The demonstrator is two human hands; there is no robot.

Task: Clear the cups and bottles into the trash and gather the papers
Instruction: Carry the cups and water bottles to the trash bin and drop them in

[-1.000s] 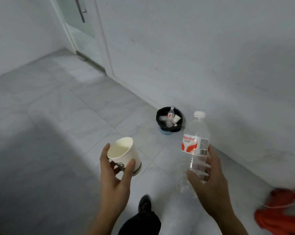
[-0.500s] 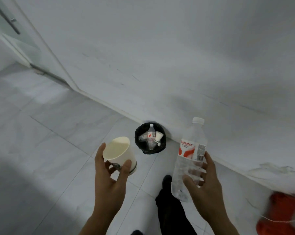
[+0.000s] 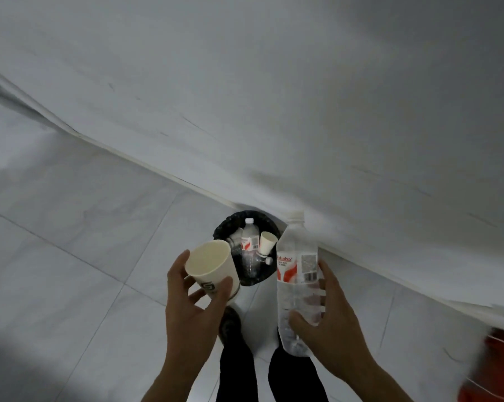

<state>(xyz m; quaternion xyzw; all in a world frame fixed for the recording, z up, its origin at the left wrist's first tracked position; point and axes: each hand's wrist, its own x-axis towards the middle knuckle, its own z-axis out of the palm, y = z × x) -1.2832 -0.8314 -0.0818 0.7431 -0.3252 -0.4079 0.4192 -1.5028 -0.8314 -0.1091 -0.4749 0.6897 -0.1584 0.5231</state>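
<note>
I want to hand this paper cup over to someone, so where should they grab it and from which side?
Grip the paper cup around its upper wall just below the rim, coming from the open-mouth side. The left hand covers the lower wall and base; the cup tilts, its mouth up and left, and that band is bare.

Trash bin (image 3: 221, 227) against the wall (image 3: 274, 97); cup (image 3: 213, 265) left, bottle (image 3: 297, 282) right.

Cream cup (image 3: 213, 265), red-and-white bottle label (image 3: 295, 265), black bin (image 3: 224, 227), blurred, perhaps red object (image 3: 497, 369).
</note>
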